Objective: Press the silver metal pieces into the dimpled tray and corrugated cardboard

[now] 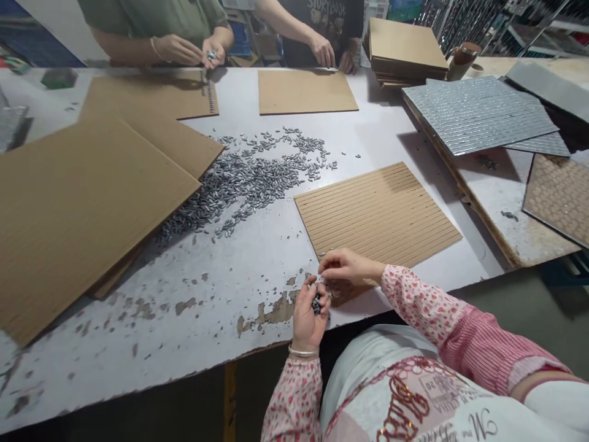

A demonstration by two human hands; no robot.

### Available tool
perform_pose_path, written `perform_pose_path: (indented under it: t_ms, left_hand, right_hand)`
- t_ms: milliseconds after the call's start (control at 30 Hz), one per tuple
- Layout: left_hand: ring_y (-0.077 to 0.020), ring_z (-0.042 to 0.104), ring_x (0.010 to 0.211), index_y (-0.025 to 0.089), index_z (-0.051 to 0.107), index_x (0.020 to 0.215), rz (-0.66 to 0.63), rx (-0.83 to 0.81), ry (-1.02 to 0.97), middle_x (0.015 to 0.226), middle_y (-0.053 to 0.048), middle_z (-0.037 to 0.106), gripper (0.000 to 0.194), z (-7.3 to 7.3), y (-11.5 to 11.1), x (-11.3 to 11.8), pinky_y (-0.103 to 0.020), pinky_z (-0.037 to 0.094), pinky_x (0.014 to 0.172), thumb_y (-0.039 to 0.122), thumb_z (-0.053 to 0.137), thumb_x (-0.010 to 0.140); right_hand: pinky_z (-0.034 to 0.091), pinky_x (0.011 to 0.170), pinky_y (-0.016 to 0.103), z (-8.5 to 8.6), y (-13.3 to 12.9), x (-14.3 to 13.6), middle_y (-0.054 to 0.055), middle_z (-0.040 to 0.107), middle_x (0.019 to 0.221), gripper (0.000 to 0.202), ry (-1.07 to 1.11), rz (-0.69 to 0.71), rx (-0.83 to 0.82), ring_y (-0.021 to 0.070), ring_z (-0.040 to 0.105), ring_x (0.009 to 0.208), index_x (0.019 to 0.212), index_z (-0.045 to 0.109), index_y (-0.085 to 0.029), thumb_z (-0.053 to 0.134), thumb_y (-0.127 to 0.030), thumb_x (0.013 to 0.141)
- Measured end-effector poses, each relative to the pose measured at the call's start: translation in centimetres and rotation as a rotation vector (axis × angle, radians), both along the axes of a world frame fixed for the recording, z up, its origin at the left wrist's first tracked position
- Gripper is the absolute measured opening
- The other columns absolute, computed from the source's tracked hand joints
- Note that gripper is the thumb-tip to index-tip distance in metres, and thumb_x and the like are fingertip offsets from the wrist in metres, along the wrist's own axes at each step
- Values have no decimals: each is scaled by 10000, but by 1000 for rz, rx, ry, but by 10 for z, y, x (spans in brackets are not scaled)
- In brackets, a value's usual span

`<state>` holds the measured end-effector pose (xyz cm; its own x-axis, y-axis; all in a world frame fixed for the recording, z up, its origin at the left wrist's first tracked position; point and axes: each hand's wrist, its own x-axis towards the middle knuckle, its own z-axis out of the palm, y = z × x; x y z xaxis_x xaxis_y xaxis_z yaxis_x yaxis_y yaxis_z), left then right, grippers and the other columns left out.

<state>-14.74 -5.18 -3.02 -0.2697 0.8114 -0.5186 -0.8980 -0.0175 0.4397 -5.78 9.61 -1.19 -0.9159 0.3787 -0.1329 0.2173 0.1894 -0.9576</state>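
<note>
Cupped around several small grey metallic pieces (pixel 316 303), my left hand (pixel 311 313) is at the table's near edge, palm up. My right hand (pixel 347 267) lies just beside it, over the left corner of a grooved brown board (pixel 377 212). Its thumb and fingers are pinched together near the board's left edge; what they grip, if anything, is too small to make out. Parallel lines run across the board. A large heap of the same small grey pieces (pixel 248 181) spreads over the white table to the left of the board.
Large brown boards (pixel 92 202) overlap at the left. Across the table (pixel 221 276), two people handle pieces at boards (pixel 308 92). A stack of boards (pixel 407 46) and a brown cup (pixel 464 58) stand at the back right. Silvery sheets (pixel 483 113) lie on the right side.
</note>
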Motion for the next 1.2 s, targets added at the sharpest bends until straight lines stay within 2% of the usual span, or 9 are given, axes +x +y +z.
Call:
perform_pose_path:
  t_ms: [67,133,267,367,533,633,767,967,1200]
  left_hand:
    - [-40,412,497,189,546,958,-9,4,31,645,33,499,210,3,0,0,-133,317,423,203,625,764]
    - [-41,419,494,190,534,954,-26,4,65,642,32,512,205,3,0,-1,-136,327,435,213,620,770]
    - [-39,416,473,181,527,914,-38,-14,113,645,27,532,193,1,2,-1,-131,305,408,241,632,764]
    - [-35,416,471,165,544,877,-1,-50,97,642,24,528,191,0,5,-2,-129,310,402,251,653,746]
    - [-43,452,553,115,594,942,62,-100,-20,790,-37,558,218,-1,7,-9,-137,358,429,254,603,774]
    - [-37,426,536,122,600,952,47,-83,-52,752,-13,521,214,-5,5,-12,-131,339,415,209,613,758]
    - [-41,421,524,174,590,926,36,-67,-35,728,7,508,192,-11,2,-12,-131,329,410,205,639,743]
    - [-48,452,567,163,600,852,29,-53,-45,767,-8,550,167,-12,1,-12,-134,355,439,179,684,708]
    - [-43,455,597,139,632,804,90,-30,-6,784,-10,555,155,-14,4,-11,-139,368,465,196,716,687]
  right_hand:
    - [448,676,229,2,-9,0,31,636,807,267,46,65,-208,121,575,749,931,623,-126,602,-358,799]
    - [459,690,236,2,-15,-1,25,636,784,308,75,47,-343,118,584,736,922,608,-124,630,-393,774]
    - [456,652,238,0,-22,-4,2,605,695,300,88,17,-416,107,567,659,827,560,-132,596,-428,795]
    - [425,595,212,0,-24,-7,-6,580,671,272,73,-36,-285,96,530,628,787,539,-138,565,-407,820]
    - [396,552,191,-13,-4,-14,-16,574,709,187,70,-377,-212,78,498,599,829,533,-153,538,-339,819]
    - [405,600,208,-23,15,-20,-5,598,719,136,9,-489,-10,93,527,639,838,584,-145,553,-269,792]
    - [390,661,226,-26,28,-27,7,634,744,117,-106,-401,300,108,541,690,820,633,-149,549,-229,807]
    - [360,775,287,-26,24,-33,68,632,850,129,-298,-255,690,176,508,843,822,624,-153,548,-257,836]
    - [351,787,307,-28,25,-34,78,626,889,147,-391,-195,789,202,490,880,827,611,-169,530,-290,852]
